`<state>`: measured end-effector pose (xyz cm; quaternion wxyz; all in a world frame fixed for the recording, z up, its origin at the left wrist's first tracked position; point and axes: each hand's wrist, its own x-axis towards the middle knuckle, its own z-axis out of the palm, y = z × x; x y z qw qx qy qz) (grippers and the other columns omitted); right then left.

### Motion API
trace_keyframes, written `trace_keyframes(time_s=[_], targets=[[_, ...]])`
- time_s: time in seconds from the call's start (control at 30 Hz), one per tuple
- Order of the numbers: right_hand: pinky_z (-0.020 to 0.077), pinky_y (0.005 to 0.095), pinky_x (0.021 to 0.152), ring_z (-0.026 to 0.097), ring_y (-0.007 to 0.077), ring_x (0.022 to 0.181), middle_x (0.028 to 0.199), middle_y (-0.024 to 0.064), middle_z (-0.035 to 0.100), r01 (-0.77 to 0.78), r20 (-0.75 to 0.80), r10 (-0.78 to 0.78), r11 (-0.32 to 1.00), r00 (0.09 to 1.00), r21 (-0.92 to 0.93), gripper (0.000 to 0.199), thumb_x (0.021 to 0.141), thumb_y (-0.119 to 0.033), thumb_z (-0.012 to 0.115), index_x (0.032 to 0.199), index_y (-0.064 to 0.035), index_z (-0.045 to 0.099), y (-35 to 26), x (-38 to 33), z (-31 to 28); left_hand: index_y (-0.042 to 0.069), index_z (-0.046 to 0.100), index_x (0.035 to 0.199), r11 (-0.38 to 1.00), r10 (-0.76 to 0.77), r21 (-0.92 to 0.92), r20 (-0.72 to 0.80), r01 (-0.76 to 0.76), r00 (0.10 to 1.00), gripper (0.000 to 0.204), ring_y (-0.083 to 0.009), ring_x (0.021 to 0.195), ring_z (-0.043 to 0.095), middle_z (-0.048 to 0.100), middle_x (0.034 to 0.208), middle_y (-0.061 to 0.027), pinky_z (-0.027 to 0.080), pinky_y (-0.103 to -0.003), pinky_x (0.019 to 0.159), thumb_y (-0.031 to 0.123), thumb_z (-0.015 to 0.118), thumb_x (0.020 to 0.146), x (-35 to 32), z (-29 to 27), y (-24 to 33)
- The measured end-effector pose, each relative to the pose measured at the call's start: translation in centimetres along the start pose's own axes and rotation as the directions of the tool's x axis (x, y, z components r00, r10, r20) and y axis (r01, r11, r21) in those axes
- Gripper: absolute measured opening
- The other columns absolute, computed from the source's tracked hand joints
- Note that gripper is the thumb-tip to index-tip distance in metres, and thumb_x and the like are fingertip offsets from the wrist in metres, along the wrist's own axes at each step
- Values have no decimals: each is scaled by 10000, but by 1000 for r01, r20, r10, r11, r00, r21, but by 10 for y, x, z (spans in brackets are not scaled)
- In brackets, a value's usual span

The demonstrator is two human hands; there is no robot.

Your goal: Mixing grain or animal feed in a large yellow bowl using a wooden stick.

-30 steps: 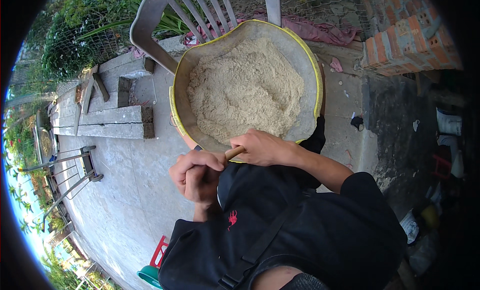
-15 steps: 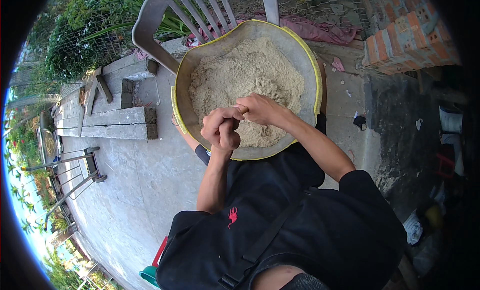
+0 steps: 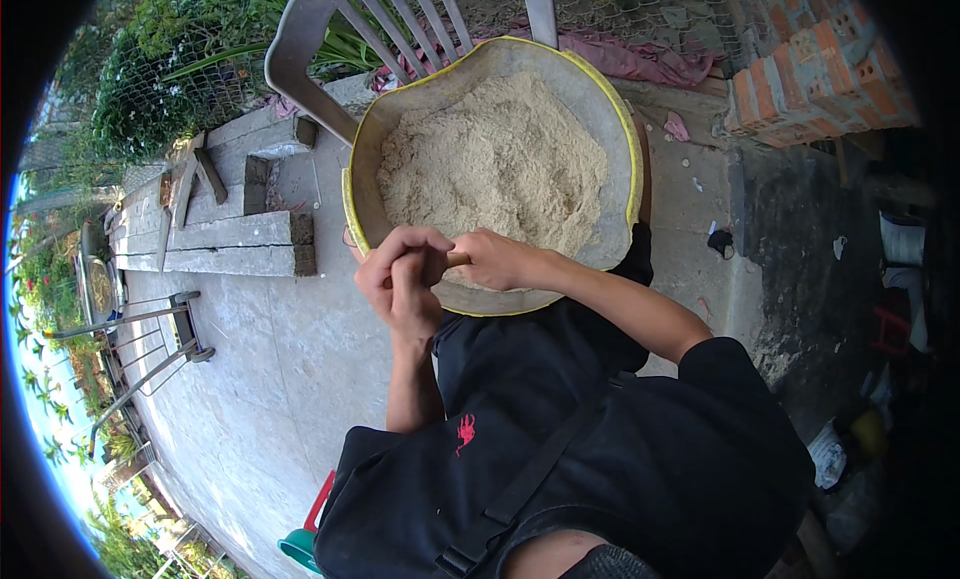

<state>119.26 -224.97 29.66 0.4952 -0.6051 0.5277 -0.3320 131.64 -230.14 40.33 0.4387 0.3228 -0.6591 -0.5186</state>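
- While both fists clamp a wooden stick point(image 3: 457, 259), left hand point(image 3: 400, 279) curls round its end, right hand point(image 3: 497, 260) grips just beside.
- Stick pokes over near rim of a round yellow-rimmed basin point(image 3: 362, 219).
- Basin holds coarse, crumbly tan meal point(image 3: 495, 164), heaped.
- Grey slatted plastic chair point(image 3: 330, 39) behind; red brick stack point(image 3: 820, 69) to the right; concrete floor point(image 3: 250, 379).
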Motion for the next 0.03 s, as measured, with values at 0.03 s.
trace_keyframes(time_s=[0.03], targets=[[467, 475, 666, 620, 425, 774, 781, 262, 620, -2, -3, 2, 1000, 1000, -2, 182, 808, -126, 550, 876, 36, 598, 1, 0, -1, -101, 623, 813, 991, 77, 113, -30, -73, 997, 263, -63, 407, 356, 442, 497, -31, 281, -244, 408, 50, 409, 837, -1, 9, -12]])
